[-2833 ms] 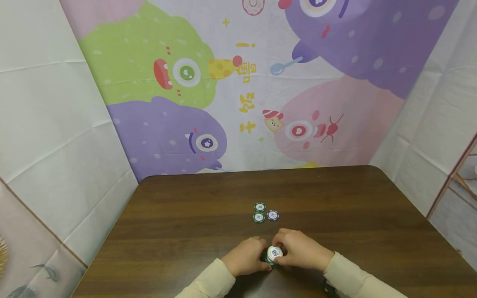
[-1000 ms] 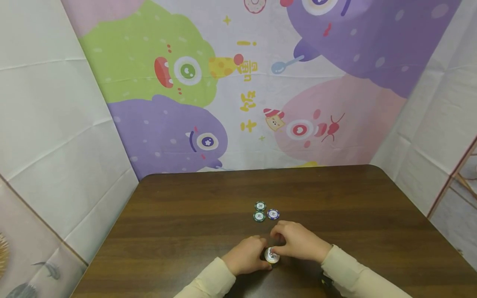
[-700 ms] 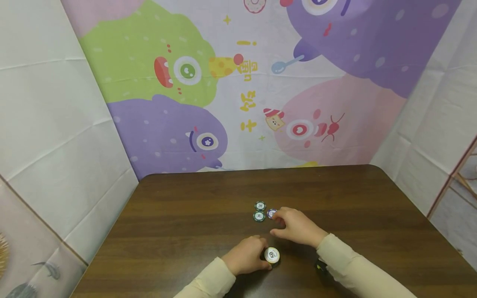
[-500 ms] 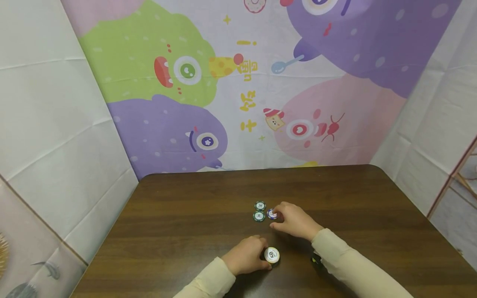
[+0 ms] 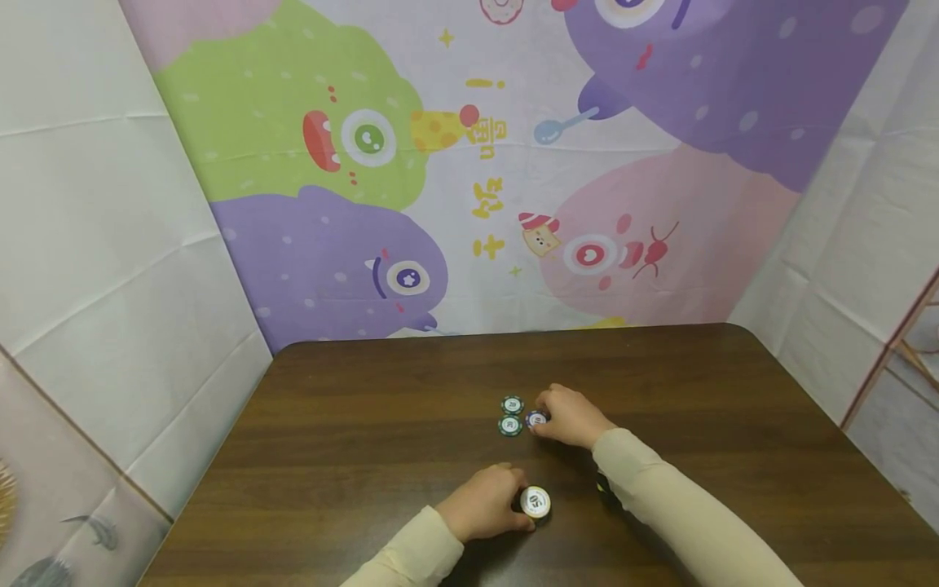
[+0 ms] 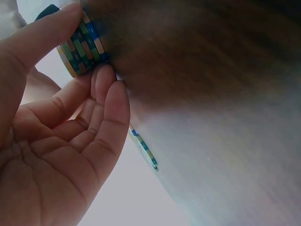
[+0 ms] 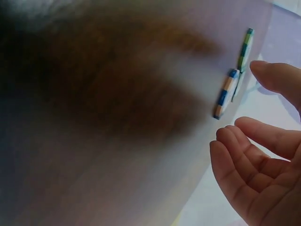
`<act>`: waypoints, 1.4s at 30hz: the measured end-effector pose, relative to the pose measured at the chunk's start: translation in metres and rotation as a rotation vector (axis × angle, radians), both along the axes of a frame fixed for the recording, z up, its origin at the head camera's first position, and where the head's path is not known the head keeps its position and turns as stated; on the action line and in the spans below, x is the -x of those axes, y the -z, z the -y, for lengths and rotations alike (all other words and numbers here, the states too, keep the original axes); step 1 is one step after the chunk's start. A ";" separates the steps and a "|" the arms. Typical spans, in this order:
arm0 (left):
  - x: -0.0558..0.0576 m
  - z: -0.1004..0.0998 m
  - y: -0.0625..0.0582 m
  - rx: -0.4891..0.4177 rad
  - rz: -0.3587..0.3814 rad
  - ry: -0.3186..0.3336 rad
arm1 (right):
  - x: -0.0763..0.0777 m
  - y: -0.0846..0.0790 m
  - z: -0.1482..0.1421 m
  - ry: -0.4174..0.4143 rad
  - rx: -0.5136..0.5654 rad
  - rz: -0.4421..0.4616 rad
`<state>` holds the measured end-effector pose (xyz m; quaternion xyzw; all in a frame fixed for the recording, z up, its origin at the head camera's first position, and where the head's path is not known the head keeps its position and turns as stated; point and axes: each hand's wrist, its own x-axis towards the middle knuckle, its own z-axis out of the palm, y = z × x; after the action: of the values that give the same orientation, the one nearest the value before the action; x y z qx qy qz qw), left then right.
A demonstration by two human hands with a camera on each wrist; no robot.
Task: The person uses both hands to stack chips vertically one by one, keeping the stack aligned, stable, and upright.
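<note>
My left hand [image 5: 484,503] holds a short stack of poker chips [image 5: 536,503] near the front of the table, thumb on one side and fingers on the other. A white chip marked 50 tops the stack. Edges of the stacked chips [image 6: 83,44] show green, blue and tan bands in the left wrist view. Farther forward, my right hand [image 5: 577,417] reaches over a single purple-blue poker chip [image 5: 534,419]. In the right wrist view its thumb and fingers stand spread around that blue-edged chip [image 7: 225,94], with gaps between them and it.
Two green poker chips, one behind [image 5: 512,404] and one in front [image 5: 509,425], lie flat just left of the purple-blue one. All rest on a dark wooden table [image 5: 352,424]. A cartoon-printed cloth [image 5: 499,293] hangs beyond the far edge.
The chip marked 50, earlier in my right fingers, now lies on top of the stack. My right hand has moved forward from there to the purple-blue chip. The left hand stays put.
</note>
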<state>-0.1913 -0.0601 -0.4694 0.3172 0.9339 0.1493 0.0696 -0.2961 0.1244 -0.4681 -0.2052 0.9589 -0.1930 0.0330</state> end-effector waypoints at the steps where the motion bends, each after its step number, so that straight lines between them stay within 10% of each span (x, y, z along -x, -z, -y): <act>1: 0.000 0.000 0.000 0.001 -0.001 0.001 | 0.001 0.001 0.000 0.000 -0.002 0.003; 42: 0.000 0.001 0.000 -0.006 0.001 0.002 | 0.002 0.005 0.006 0.036 -0.071 0.013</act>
<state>-0.1917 -0.0608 -0.4697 0.3183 0.9331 0.1522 0.0693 -0.2980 0.1185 -0.4728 -0.1853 0.9685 -0.1609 0.0432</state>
